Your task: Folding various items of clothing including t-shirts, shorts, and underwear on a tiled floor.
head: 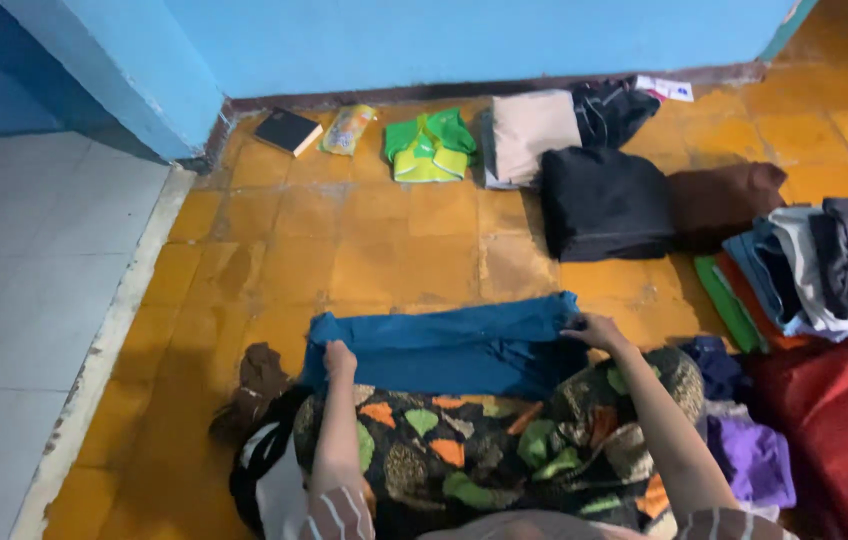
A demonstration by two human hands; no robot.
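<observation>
Head view: blue cloth (444, 345) lies spread flat on the orange tiled floor (384, 250), just in front of the person's lap, which is covered by a dark fabric patterned with green and orange leaves (484, 450). Left hand (339, 358) is closed on the cloth's left edge, fingers curled over the fabric. Right hand (594, 330) pinches the cloth's upper right corner, fingertips pressed together on the fold. Both forearms reach forward from striped sleeves at the bottom of the picture.

Beside the left hand a brown crumpled cloth (259, 380) rests on the floor. Along the blue wall (464, 40) lie a dark book (288, 130), a small yellow packet (348, 128), a green and yellow folded garment (431, 147), a beige folded piece (529, 135) and a black folded stack (604, 203), with a brown one (724, 195) just to its right. At the right edge sits a pile of folded clothes in grey, blue and green (814, 265), near a red cloth (844, 420) and a purple one (749, 455).
</observation>
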